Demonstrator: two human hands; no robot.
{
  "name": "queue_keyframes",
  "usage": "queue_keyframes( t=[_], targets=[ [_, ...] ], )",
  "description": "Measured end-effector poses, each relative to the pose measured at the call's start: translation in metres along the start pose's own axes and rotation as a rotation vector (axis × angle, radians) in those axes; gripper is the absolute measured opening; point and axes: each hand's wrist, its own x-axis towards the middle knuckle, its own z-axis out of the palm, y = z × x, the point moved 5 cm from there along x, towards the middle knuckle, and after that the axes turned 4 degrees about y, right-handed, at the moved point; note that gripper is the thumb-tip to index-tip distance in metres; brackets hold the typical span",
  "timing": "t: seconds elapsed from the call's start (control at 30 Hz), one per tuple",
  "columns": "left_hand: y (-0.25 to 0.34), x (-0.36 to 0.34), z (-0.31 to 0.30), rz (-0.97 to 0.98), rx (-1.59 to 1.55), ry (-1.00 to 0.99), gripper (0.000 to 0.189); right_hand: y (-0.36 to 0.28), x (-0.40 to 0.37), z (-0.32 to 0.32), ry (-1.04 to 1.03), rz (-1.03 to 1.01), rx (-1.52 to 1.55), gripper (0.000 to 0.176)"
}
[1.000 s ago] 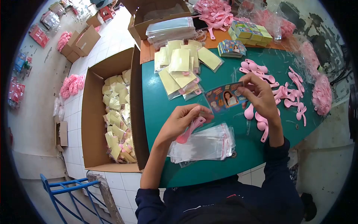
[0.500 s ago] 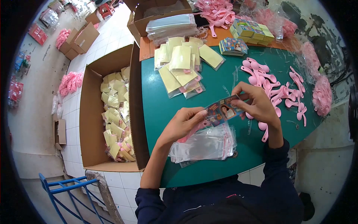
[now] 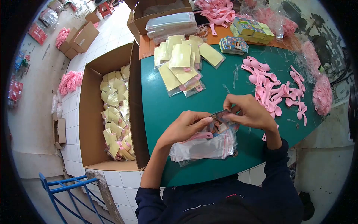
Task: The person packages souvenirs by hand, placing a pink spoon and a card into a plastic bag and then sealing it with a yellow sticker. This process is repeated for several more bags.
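Note:
A colourful printed card (image 3: 218, 127) in what looks like a clear plastic bag is pinched between my two hands. My left hand (image 3: 186, 127) grips its left end between thumb and fingers, and my right hand (image 3: 250, 112) has closed on the upper right edge. A pink spoon handle (image 3: 203, 135) shows just under my left fingers; its other end is hidden. Directly below lies a pile of clear plastic bags (image 3: 203, 150) on the green table (image 3: 220, 173). To the right of my right hand lie loose pink spoons (image 3: 274, 91).
Filled bags with yellow card backs (image 3: 181, 56) are heaped on the table's far side. Beside it at left stands a large cardboard box (image 3: 89, 123) of similar packs. Card stacks (image 3: 233, 45) and a bundle of plastic sleeves (image 3: 171, 24) sit at the back.
Both hands have drawn closer together, the right moving left and downward. The card has tilted and come lower, over the bag pile.

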Motion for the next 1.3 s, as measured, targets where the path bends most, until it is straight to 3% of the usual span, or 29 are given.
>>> queue_keyframes(
  t=[0.03,0.07,0.2,0.3,0.4,0.53,0.63,0.73,0.83,1.0,1.1,1.17,1.23,1.27,1.3],
  targets=[
    [-0.002,0.0,0.004,0.055,-0.108,0.019,0.03,-0.001,0.001,0.004,-0.05,-0.02,-0.046,0.024],
    [-0.012,0.0,0.005,-0.024,-0.042,0.001,0.041,0.001,0.002,0.01,-0.163,0.067,-0.114,0.027],
    [0.003,-0.005,0.004,-0.051,0.293,0.104,0.064,0.001,0.004,0.022,0.005,-0.221,-0.028,0.025],
    [0.003,-0.012,-0.002,-0.014,0.379,0.152,0.063,0.016,0.001,0.019,-0.127,0.011,0.13,0.023],
    [0.004,-0.025,-0.02,-0.042,0.252,-0.024,0.067,0.029,0.003,0.009,-0.034,0.067,0.212,0.022],
    [0.003,-0.03,-0.032,0.118,0.092,0.065,0.074,0.037,0.004,0.008,-0.075,0.184,0.523,0.023],
    [0.002,-0.032,-0.033,-0.071,0.103,0.033,0.078,0.028,-0.002,0.002,-0.022,0.339,0.551,0.022],
    [-0.002,-0.031,-0.025,-0.033,0.028,-0.012,0.082,0.029,-0.009,0.0,-0.081,0.353,0.514,0.019],
    [0.007,-0.028,-0.008,0.152,0.084,-0.012,0.084,0.032,-0.014,-0.007,-0.074,0.176,0.528,0.018],
    [0.007,-0.029,-0.003,0.095,0.085,-0.043,0.089,0.021,-0.016,-0.009,-0.044,0.125,0.367,0.014],
    [0.013,-0.035,-0.01,0.038,0.174,0.114,0.088,0.02,-0.021,-0.015,0.021,0.18,0.324,0.014],
    [0.015,-0.048,-0.014,0.061,0.409,0.32,0.085,0.016,-0.026,-0.018,0.123,0.198,0.263,0.014],
    [0.002,-0.06,-0.005,-0.033,0.159,0.314,0.077,-0.001,-0.027,-0.022,0.28,0.161,0.102,0.014],
    [-0.005,-0.068,0.0,-0.082,0.037,0.314,0.073,-0.008,-0.028,-0.016,0.233,0.161,0.048,0.025],
    [-0.01,-0.074,0.012,-0.117,-0.139,0.271,0.071,-0.017,-0.027,-0.006,0.147,0.031,0.023,0.03]
  ],
)
